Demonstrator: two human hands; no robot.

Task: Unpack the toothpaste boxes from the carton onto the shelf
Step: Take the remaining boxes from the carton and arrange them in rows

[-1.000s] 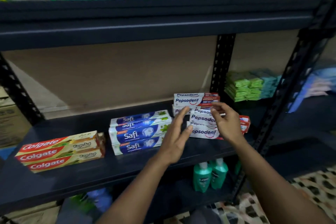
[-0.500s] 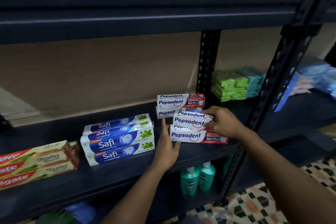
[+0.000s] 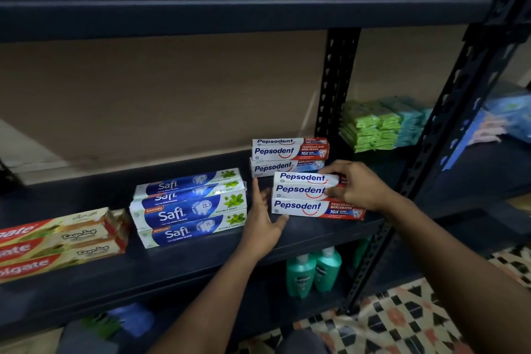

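On the dark shelf (image 3: 172,264), Colgate boxes (image 3: 57,241) lie far left, Safi boxes (image 3: 189,207) beside them; the left hand (image 3: 263,221) stands flat, fingers straight, at the front Pepsodent stack (image 3: 298,205)'s left end, perhaps just touching; a second Pepsodent stack (image 3: 287,152) sits behind; the right hand (image 3: 359,185) curls round the top box (image 3: 304,178)'s right end.

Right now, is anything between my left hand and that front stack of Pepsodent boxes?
Nothing visible. The left hand is open at the left end of the front Pepsodent stack, with only bare shelf there. The Safi boxes lie on its other side, and the right hand grips the top box.
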